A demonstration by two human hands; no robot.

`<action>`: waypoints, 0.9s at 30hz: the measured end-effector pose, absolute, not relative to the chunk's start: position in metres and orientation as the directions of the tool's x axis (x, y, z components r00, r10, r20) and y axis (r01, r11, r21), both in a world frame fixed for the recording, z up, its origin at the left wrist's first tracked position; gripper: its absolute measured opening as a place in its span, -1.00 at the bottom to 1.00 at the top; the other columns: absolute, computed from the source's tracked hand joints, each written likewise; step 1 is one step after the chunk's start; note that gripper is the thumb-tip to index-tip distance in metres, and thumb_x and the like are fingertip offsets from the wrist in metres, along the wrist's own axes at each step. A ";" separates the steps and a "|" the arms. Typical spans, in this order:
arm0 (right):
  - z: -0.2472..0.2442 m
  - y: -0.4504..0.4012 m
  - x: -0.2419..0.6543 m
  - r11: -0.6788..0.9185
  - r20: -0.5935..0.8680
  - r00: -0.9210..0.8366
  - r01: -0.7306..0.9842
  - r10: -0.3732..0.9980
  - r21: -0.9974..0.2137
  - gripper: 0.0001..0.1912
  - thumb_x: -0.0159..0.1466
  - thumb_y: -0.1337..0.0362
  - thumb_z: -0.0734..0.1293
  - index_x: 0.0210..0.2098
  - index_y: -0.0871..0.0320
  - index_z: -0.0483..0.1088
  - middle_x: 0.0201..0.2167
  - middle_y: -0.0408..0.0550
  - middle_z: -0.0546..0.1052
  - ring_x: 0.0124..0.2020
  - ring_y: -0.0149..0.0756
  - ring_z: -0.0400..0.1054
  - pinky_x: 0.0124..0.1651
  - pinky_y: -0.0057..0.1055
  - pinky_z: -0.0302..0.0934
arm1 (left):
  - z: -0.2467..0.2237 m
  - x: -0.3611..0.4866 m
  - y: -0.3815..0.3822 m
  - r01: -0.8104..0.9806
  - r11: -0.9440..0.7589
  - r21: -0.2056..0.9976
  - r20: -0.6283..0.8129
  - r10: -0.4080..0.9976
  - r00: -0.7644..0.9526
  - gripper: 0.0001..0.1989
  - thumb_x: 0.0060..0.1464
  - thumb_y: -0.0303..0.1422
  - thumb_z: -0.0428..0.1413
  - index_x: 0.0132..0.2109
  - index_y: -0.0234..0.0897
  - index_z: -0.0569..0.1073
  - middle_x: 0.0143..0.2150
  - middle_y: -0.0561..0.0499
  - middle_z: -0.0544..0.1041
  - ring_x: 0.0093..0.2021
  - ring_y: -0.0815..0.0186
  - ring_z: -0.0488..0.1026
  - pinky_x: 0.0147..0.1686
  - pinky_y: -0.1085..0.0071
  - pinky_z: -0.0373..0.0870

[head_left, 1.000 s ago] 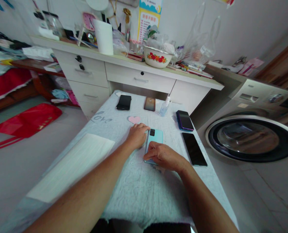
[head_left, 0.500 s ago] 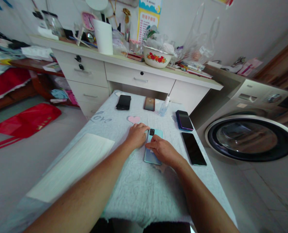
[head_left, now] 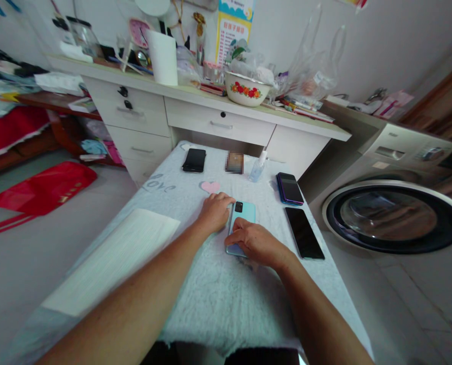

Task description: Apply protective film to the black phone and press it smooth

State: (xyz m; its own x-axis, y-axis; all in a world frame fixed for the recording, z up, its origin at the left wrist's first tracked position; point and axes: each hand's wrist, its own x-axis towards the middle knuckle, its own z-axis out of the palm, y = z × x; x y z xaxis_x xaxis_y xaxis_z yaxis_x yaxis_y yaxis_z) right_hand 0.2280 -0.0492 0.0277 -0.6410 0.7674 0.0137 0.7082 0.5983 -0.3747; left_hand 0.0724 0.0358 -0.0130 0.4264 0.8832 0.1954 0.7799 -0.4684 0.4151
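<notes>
A light blue-green smartphone (head_left: 248, 212) lies back side up on the cloth-covered table, its dark camera block at the upper left corner. Beside its upper left edge is my left hand (head_left: 215, 212), fingers together and bent, the fingertips against that edge. My right hand (head_left: 254, 241) rests over the lower half of the phone's back, fingers closed and pressed down. Whatever may be under those fingers is hidden. To the right lie a black-screened smartphone (head_left: 305, 233) and, farther back, stacked phones (head_left: 289, 188). A clear spray bottle (head_left: 256, 168) stands beyond my hands.
A black phone (head_left: 194, 160) and a blurred brown item (head_left: 234, 162) lie toward the table's far side. A white sheet (head_left: 115, 261) covers part of the left. Behind are a drawer desk (head_left: 195, 114) with a flowered bowl (head_left: 247, 90), and a washing machine (head_left: 393, 167) at right.
My right hand has slid down the phone's back toward its lower left edge, uncovering more of the upper part. My left hand and the phone have stayed in place.
</notes>
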 end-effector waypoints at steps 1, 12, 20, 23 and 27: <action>0.026 -0.048 0.228 0.588 0.023 -0.619 0.732 0.785 -0.345 -0.66 0.28 0.49 0.22 -0.25 0.00 0.57 -0.33 -0.12 0.35 -0.38 -0.44 0.24 -0.34 -0.52 0.08 | -0.013 0.072 0.036 0.779 -0.470 0.415 0.196 0.883 0.427 -0.62 0.09 -0.48 0.02 0.05 -0.15 0.48 0.05 0.00 0.47 0.00 0.15 0.33 0.05 0.24 0.25; 0.021 -0.036 0.226 0.430 0.037 -0.431 0.882 0.901 -0.195 -0.65 0.36 0.39 0.14 -0.09 -0.05 0.51 -0.18 -0.06 0.37 -0.33 -0.36 0.28 -0.33 -0.49 0.06 | -0.016 0.072 0.036 0.778 -0.468 0.419 0.210 0.883 0.419 -0.60 0.06 -0.51 0.04 0.04 -0.14 0.48 0.04 0.00 0.47 0.01 0.16 0.32 0.04 0.24 0.26; 0.017 -0.025 0.222 0.304 0.016 -0.306 0.938 0.952 -0.164 -0.65 0.38 0.34 0.13 0.04 -0.02 0.43 -0.10 -0.04 0.40 -0.24 -0.30 0.28 -0.25 -0.48 0.08 | -0.015 0.072 0.037 0.769 -0.479 0.423 0.206 0.877 0.433 -0.61 0.08 -0.51 0.03 0.05 -0.16 0.47 0.04 -0.01 0.48 0.03 0.18 0.33 0.06 0.26 0.26; 0.016 -0.022 0.223 0.272 0.024 -0.272 0.949 0.962 -0.160 -0.66 0.39 0.31 0.12 0.02 -0.04 0.44 -0.11 -0.05 0.40 -0.25 -0.32 0.29 -0.25 -0.48 0.08 | -0.014 0.072 0.036 0.765 -0.483 0.425 0.209 0.875 0.437 -0.63 0.11 -0.49 0.02 0.05 -0.16 0.47 0.04 -0.02 0.48 0.03 0.18 0.34 0.06 0.25 0.26; 0.013 -0.020 0.229 0.285 0.064 -0.277 0.938 0.959 -0.198 -0.65 0.41 0.31 0.12 -0.01 -0.07 0.48 -0.16 -0.09 0.41 -0.29 -0.35 0.30 -0.25 -0.48 0.08 | -0.014 0.071 0.036 0.768 -0.483 0.421 0.215 0.875 0.433 -0.63 0.10 -0.48 0.03 0.05 -0.14 0.47 0.04 -0.02 0.48 0.03 0.17 0.34 0.05 0.24 0.26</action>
State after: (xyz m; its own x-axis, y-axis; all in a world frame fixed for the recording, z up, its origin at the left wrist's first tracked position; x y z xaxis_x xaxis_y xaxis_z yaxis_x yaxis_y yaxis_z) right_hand 0.2291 -0.0199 0.0128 -0.2774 0.9586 0.0644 0.9380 0.2847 -0.1979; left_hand 0.0713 0.0356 -0.0143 0.4332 0.8754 0.2146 0.7676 -0.4831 0.4212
